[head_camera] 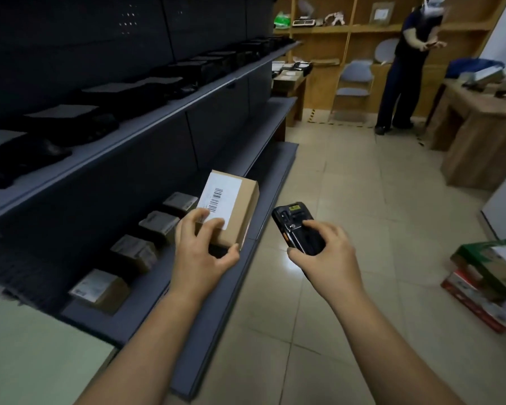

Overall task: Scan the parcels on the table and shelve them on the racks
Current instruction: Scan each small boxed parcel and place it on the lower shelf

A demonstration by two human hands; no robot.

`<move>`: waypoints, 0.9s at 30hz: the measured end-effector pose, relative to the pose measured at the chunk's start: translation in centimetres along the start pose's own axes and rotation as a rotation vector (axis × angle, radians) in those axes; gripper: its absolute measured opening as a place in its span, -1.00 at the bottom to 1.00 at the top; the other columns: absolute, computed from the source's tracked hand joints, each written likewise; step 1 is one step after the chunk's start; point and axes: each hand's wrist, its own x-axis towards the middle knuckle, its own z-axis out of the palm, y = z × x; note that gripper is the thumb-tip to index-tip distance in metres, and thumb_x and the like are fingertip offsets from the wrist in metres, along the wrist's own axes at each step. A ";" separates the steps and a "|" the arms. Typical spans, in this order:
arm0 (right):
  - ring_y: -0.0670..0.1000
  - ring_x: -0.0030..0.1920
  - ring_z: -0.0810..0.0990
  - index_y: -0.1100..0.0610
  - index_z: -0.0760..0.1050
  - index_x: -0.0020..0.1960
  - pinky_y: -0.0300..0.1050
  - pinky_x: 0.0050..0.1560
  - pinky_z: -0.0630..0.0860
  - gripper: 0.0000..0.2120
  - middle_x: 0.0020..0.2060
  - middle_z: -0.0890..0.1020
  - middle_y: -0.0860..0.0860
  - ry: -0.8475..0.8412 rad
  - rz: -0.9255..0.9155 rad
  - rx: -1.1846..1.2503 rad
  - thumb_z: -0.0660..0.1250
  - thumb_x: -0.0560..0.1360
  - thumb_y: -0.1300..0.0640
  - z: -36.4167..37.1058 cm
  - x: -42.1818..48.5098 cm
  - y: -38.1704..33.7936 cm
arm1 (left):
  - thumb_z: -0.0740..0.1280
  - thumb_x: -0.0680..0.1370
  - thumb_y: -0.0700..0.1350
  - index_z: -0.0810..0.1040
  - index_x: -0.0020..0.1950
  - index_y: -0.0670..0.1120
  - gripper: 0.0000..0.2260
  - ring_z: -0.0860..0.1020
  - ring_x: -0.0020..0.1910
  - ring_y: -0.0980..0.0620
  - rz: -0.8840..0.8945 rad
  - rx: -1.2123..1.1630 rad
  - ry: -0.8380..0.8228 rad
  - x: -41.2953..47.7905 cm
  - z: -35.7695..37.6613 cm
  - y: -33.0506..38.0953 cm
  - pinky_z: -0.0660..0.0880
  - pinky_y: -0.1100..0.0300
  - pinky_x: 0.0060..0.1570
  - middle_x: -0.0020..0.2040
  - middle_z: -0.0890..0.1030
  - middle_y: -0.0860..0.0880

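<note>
Boxes [135,252] (four) line rack [149,290] beside parcel [240,209].

Parcel [240,211]: brown cardboard, matt and smooth. Its label [221,200] is white paper, matt, printed with a black barcode.

Scanner [297,229]: black moulded plastic with a slight sheen along the edges.

Rack [225,311]: grey painted metal, with smooth matt shelves and dark back panels.

Small parcels [100,289] on the lower shelf, left: dull brown cardboard with paper labels.

Floor [348,176]: pale tile, glossy, reflecting light.

Far shelving [322,30] and right table [485,135]: wood-look surfaces, matt, with grain visible on the table.

Stacked boxes [485,287], near right: printed cardboard, red and green, faintly glossy.
</note>
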 end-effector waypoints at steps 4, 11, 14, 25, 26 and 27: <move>-0.23 0.02 0.50 -0.17 0.53 0.23 -0.28 0.03 0.44 -0.48 0.08 0.45 -0.24 -0.005 0.030 -0.005 0.50 0.28 0.03 1.8 6.3 2.5 | 0.56 0.33 -0.11 0.57 0.09 -0.11 -0.62 0.37 0.26 -0.09 -0.019 -0.032 -0.022 4.8 5.9 -2.4 0.17 0.50 0.22 0.29 0.38 -0.07; -0.19 0.02 0.50 -0.17 0.50 0.24 -0.22 0.03 0.50 -0.48 0.11 0.42 -0.22 0.007 0.096 -0.074 0.50 0.30 0.01 3.0 18.2 6.3 | 0.58 0.31 -0.16 0.57 0.10 -0.12 -0.60 0.38 0.24 -0.12 -0.002 -0.076 -0.105 14.7 16.5 -5.2 0.20 0.43 0.23 0.28 0.40 -0.08; -0.14 0.03 0.51 -0.14 0.49 0.25 -0.20 0.01 0.53 -0.47 0.13 0.43 -0.17 0.000 0.101 -0.100 0.51 0.31 0.01 3.4 22.7 8.4 | 0.59 0.32 -0.15 0.58 0.12 -0.12 -0.59 0.35 0.26 -0.07 -0.019 -0.065 -0.127 18.0 20.5 -5.9 0.31 0.22 0.19 0.29 0.40 -0.08; -0.13 0.01 0.49 -0.06 0.52 0.25 -0.19 0.01 0.51 -0.45 0.14 0.45 -0.11 -0.216 -0.054 -0.128 0.54 0.28 -0.01 9.0 44.2 17.1 | 0.44 0.34 0.04 0.57 0.14 -0.11 -0.58 0.33 0.27 -0.05 -0.202 0.070 -0.057 28.6 34.8 -11.8 0.29 0.18 0.24 0.29 0.36 -0.03; -0.14 0.01 0.48 -0.05 0.52 0.26 -0.19 0.02 0.51 -0.44 0.15 0.45 -0.11 -0.264 -0.083 -0.122 0.54 0.28 -0.01 9.9 46.0 17.2 | 0.42 0.33 0.05 0.57 0.14 -0.11 -0.57 0.33 0.27 -0.06 -0.246 0.090 -0.037 29.2 35.3 -12.5 0.27 0.21 0.25 0.29 0.36 -0.03; -0.14 0.02 0.47 -0.04 0.52 0.27 -0.19 0.03 0.51 -0.43 0.15 0.45 -0.11 -0.318 -0.120 -0.114 0.54 0.28 0.00 10.9 47.7 17.2 | 0.43 0.33 0.04 0.58 0.14 -0.11 -0.57 0.34 0.27 -0.07 -0.287 0.112 -0.007 29.8 35.8 -13.2 0.26 0.22 0.25 0.30 0.37 -0.03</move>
